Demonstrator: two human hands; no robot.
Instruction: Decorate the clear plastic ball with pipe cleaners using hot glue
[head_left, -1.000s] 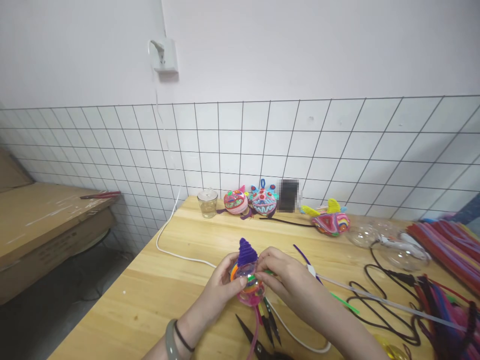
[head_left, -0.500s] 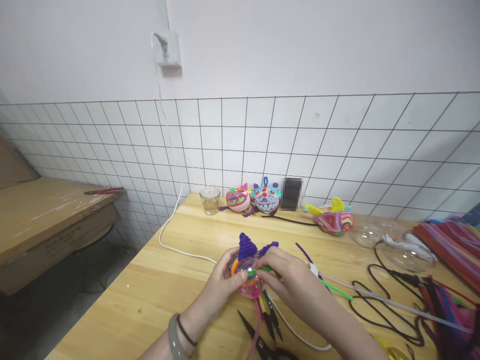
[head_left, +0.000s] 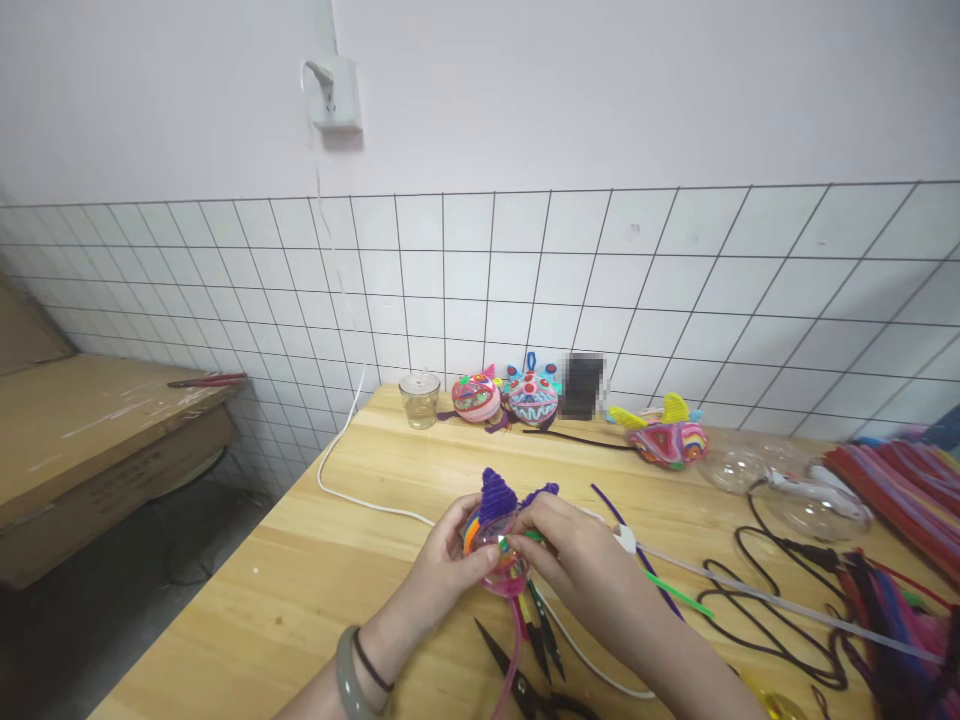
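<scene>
My left hand [head_left: 454,555] is wrapped round the left side of a clear ball [head_left: 510,578] trimmed with rainbow and pink pipe cleaners. Two purple pipe-cleaner ears [head_left: 496,497] stand up from its top. My right hand [head_left: 564,535] pinches a green pipe cleaner [head_left: 679,592] in front of the ball. Its short tip shows by the left thumb, and the long end runs out past the right wrist; the middle is hidden by the hand. Under the ball hangs a pink pipe cleaner [head_left: 514,655]. Black scissors [head_left: 525,690] and a pair of dark-tipped tools [head_left: 546,630] lie just below.
Along the wall stand a glass cup [head_left: 420,402], finished pipe-cleaner animals [head_left: 533,397] and a fish-like one [head_left: 667,440]. Rightward are clear plastic balls [head_left: 817,512], a tangled black cable [head_left: 739,540] and bundled pipe cleaners [head_left: 892,500]. A white cord [head_left: 375,508] crosses the table.
The green pipe cleaner has slid to the right with my right fingers, so less of it lies across the ball. My left hand still holds the ball in nearly the same place.
</scene>
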